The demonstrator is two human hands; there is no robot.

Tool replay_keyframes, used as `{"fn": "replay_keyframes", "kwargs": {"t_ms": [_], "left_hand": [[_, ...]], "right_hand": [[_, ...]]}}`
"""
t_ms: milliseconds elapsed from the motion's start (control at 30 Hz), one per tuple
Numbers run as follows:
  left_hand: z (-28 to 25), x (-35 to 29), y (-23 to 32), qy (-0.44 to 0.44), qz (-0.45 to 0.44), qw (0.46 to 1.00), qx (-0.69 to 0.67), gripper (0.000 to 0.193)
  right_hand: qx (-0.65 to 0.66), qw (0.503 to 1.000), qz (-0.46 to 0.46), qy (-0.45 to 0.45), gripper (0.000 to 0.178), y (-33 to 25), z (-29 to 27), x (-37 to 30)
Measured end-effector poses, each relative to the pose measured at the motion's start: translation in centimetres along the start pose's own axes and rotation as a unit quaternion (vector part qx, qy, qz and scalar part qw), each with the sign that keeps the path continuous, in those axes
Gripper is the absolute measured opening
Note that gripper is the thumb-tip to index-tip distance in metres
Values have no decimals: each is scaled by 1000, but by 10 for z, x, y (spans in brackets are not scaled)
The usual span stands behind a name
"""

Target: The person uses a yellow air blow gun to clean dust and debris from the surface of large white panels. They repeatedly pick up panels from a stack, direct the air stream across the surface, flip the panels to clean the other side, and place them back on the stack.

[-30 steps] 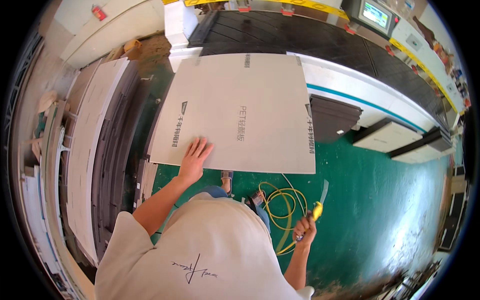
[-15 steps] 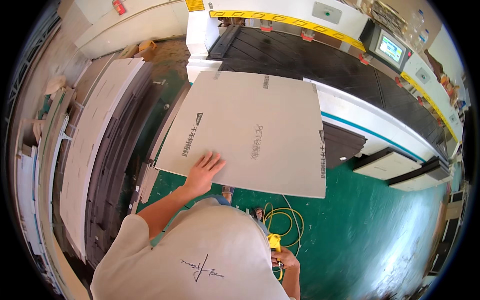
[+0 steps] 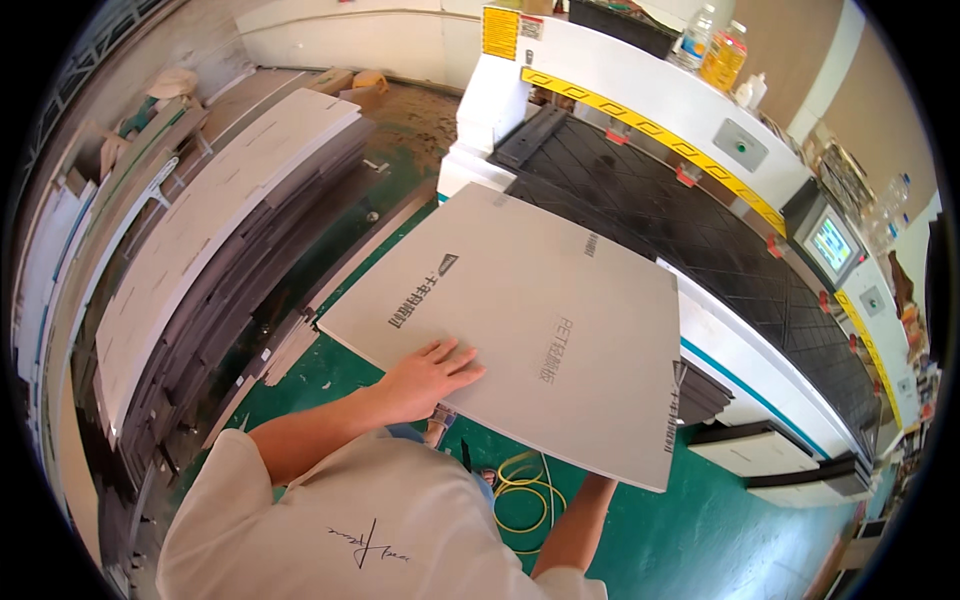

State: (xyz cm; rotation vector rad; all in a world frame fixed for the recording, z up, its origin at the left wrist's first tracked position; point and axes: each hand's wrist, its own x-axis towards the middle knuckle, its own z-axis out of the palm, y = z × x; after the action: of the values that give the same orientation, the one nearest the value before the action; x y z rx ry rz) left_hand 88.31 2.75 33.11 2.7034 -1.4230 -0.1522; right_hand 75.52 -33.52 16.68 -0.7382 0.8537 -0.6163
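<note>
A large flat grey-beige panel [image 3: 520,300] with dark printed marks lies level before me, its far edge by the black bed of a white machine. My left hand [image 3: 432,380] rests flat on its near left edge, fingers spread. At the near right edge my right hand [image 3: 600,483] reaches beneath the panel, which hides its fingers. I cannot see whether it holds anything there. Below, a coiled yellow hose [image 3: 522,495] lies on the green floor, between my body and right forearm.
A white machine [image 3: 490,110] with a dark ribbed bed [image 3: 640,180], yellow-striped beam and screen [image 3: 832,242] spans the back and right. Stacked long panels [image 3: 215,230] stand at the left. Wrapped-looking black-and-white boards [image 3: 750,450] lie on the floor at the right. Bottles [image 3: 722,55] top the machine.
My right hand, which held a yellow hose tool beside my body, has come up under the panel's near edge; the tool is out of sight. The view has turned, and the panel appears rotated clockwise.
</note>
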Motion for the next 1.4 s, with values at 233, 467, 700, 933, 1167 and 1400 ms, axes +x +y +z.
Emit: {"fn": "replay_keyframes", "kwargs": {"t_ms": [233, 467, 700, 933, 1167, 1400], "left_hand": [[-24, 3, -9, -11, 27, 999, 13, 78], [-11, -1, -8, 10, 18, 1000, 11, 82], [16, 0, 3, 4, 0, 1000, -13, 73], [115, -29, 9, 43, -32, 999, -2, 85], [165, -25, 19, 47, -77, 995, -44, 64], [143, -30, 11, 19, -57, 990, -127, 70]], "right_hand": [[-201, 937, 115, -261, 20, 38, 46, -21], [-288, 868, 137, -381, 19, 62, 93, -61], [-451, 665, 181, -567, 17, 65, 110, -97], [-321, 712, 390, -488, 9, -44, -31, -121], [-195, 950, 106, -218, 12, 16, 53, -21], [-206, 955, 130, -168, 9, 74, 195, 28]]}}
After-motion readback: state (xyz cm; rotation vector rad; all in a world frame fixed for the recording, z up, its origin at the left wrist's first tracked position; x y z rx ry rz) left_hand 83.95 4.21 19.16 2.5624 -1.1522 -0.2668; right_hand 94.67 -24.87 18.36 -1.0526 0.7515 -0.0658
